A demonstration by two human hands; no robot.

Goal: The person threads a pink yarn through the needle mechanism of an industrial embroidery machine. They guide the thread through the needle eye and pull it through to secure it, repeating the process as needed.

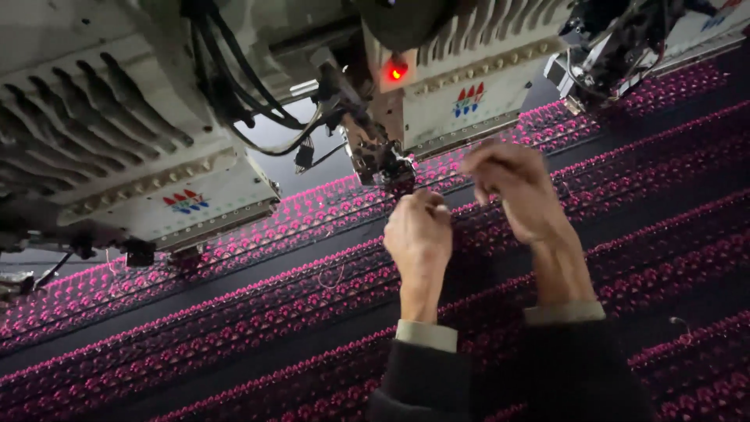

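Dark sleeves (500, 375) with pale cuffs sit lowest in view, both forearms reaching up over the dark fabric (234, 344) with its rows of pink embroidered motifs. Left hand (419, 234) is closed into a loose fist, fingers (434, 205) curled and pinched together directly below the needle assembly (383, 164) of the middle embroidery head (453, 94). Whether a thread lies between them cannot be told. Right hand (508, 184) is blurred, raised just right of the left, fingers bent inward; its grip cannot be judged. A red indicator lamp (397, 72) glows above the left fingers. Black cables (250, 86) hang up-left of them. A second embroidery head (172, 199) stands well to their left, a third (617, 47) up-right of the right hand.
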